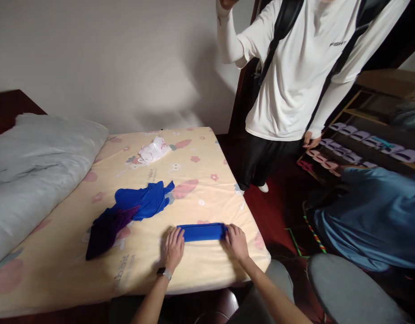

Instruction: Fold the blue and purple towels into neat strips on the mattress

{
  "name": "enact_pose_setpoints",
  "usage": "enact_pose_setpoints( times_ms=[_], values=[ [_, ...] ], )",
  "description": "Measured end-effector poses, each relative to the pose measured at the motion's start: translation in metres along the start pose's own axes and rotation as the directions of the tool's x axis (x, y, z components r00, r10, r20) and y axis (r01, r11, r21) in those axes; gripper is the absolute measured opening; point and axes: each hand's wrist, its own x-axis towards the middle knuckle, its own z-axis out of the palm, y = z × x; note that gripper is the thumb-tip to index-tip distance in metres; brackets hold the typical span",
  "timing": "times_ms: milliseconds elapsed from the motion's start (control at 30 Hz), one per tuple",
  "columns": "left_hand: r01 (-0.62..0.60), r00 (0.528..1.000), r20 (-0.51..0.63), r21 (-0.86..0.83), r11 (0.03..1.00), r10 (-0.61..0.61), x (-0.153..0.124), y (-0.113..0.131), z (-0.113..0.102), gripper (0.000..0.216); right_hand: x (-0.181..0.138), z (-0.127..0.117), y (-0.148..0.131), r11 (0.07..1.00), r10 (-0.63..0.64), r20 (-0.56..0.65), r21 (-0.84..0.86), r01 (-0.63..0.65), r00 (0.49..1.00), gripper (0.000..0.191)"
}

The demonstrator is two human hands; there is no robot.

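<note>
A bright blue cloth folded into a narrow strip (pixel 203 232) lies on the yellow patterned bed sheet (pixel 194 175) near the front edge. My left hand (pixel 174 248) rests at the strip's left end, fingers lying on it. My right hand (pixel 236 242) is at the right end, fingers curled over the cloth's edge. A watch is on my left wrist. Behind the strip lies a crumpled blue garment (pixel 145 201) on top of a dark purple one (pixel 106 229).
A grey pillow or duvet (pixel 35 166) fills the bed's left side. A white plastic bag (pixel 154 150) lies at the far end. A person in a white long-sleeved shirt (pixel 302 76) stands right of the bed. Slippers on a rack (pixel 366 148) and blue bedding (pixel 372 216) sit at right.
</note>
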Motion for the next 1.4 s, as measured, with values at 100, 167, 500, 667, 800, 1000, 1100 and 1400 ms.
enact_pose_setpoints(
  times_ms=[100, 167, 500, 667, 800, 1000, 1100, 1400],
  values=[
    [-0.206, 0.970, 0.130, -0.017, 0.978, 0.207, 0.002, 0.018, 0.005, 0.057, -0.006, 0.007, -0.021, 0.956, -0.294, 0.084, 0.025, 0.292, 0.952, 0.052],
    [-0.239, 0.956, 0.174, -0.012, 0.971, 0.238, 0.005, 0.021, 0.012, 0.060, -0.006, 0.016, -0.029, 0.927, -0.372, 0.137, 0.008, 0.374, 0.918, 0.060],
    [-0.293, 0.912, 0.283, -0.058, 0.954, 0.297, 0.027, -0.038, 0.023, 0.072, 0.009, 0.032, 0.004, 0.930, -0.358, 0.156, -0.026, 0.366, 0.921, 0.071],
    [-0.291, 0.908, 0.287, -0.097, 0.952, 0.307, 0.027, -0.055, 0.016, 0.078, 0.012, 0.030, 0.025, 0.939, -0.343, 0.181, 0.052, 0.339, 0.922, 0.072],
    [-0.133, 0.949, 0.253, -0.222, 0.966, 0.189, 0.023, -0.058, 0.013, 0.068, 0.017, 0.024, 0.030, 0.945, -0.286, 0.173, 0.213, 0.248, 0.943, 0.063],
    [0.299, 0.947, 0.267, -0.539, 0.788, -0.177, 0.026, -0.061, 0.009, 0.036, 0.030, 0.004, 0.034, 0.813, -0.044, 0.215, 0.575, -0.090, 0.976, 0.040],
    [0.356, 0.932, 0.273, -0.556, 0.751, -0.239, 0.024, -0.066, 0.011, 0.039, 0.030, -0.001, 0.040, 0.734, -0.004, 0.282, 0.653, -0.189, 0.959, 0.041],
    [0.342, 0.937, 0.227, -0.442, 0.829, -0.266, 0.003, -0.062, 0.009, 0.034, 0.018, 0.008, 0.043, 0.854, 0.092, 0.308, 0.464, -0.234, 0.947, 0.042]
  ],
)
